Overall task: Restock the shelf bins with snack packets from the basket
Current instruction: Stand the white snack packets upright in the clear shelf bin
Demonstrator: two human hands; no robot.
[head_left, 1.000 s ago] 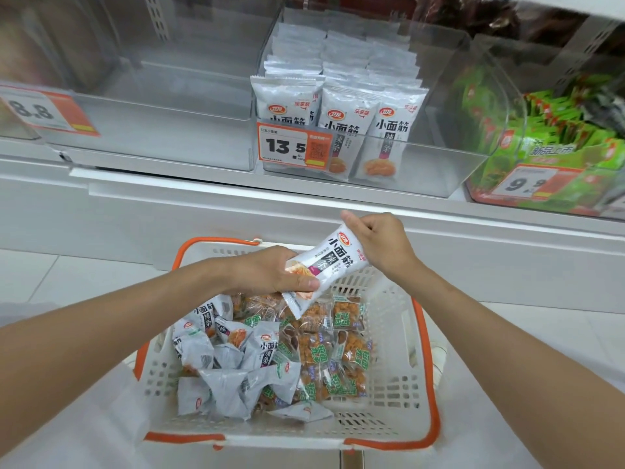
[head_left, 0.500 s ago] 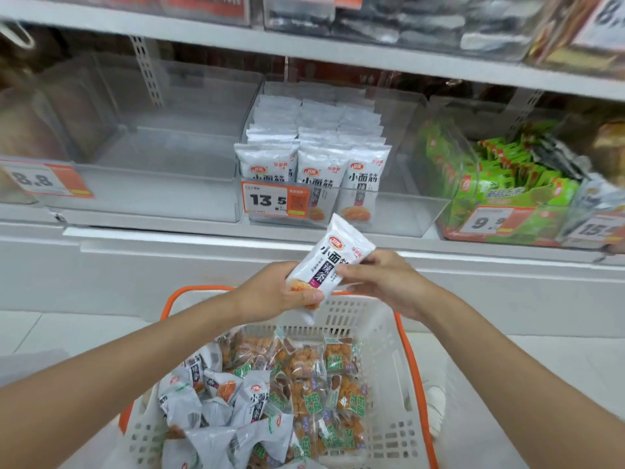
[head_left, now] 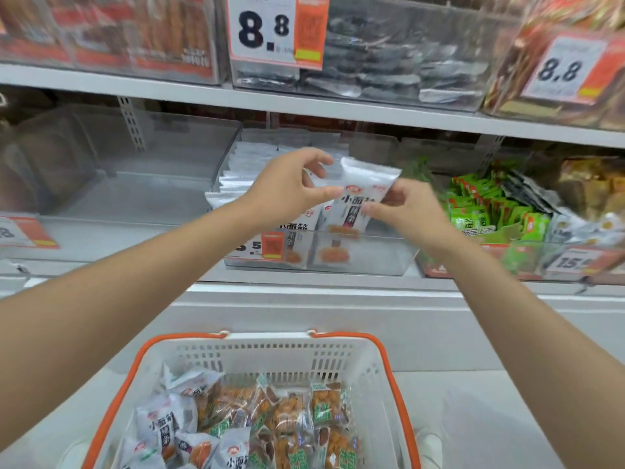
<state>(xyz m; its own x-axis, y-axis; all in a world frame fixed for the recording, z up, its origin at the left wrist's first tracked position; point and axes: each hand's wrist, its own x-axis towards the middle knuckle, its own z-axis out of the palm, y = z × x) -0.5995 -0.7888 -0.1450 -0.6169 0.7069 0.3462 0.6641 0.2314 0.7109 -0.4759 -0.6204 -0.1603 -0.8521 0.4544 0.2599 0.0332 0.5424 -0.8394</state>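
Note:
A white snack packet with dark lettering is held upright over the front of the clear middle shelf bin. My right hand pinches its right side. My left hand has its thumb on the packet's left edge, with the fingers curled just beside it. The bin holds rows of the same white packets standing behind the one in hand. Below, the white basket with an orange rim contains several white packets and several orange-brown packets.
An empty clear bin stands left of the middle bin. To the right, another bin holds green packets. The upper shelf edge runs just above my hands, with more bins and 8.8 price tags on it.
Both hands have lifted the white packet from above the basket up to the middle bin. The view has tilted upward, so the upper shelf now shows.

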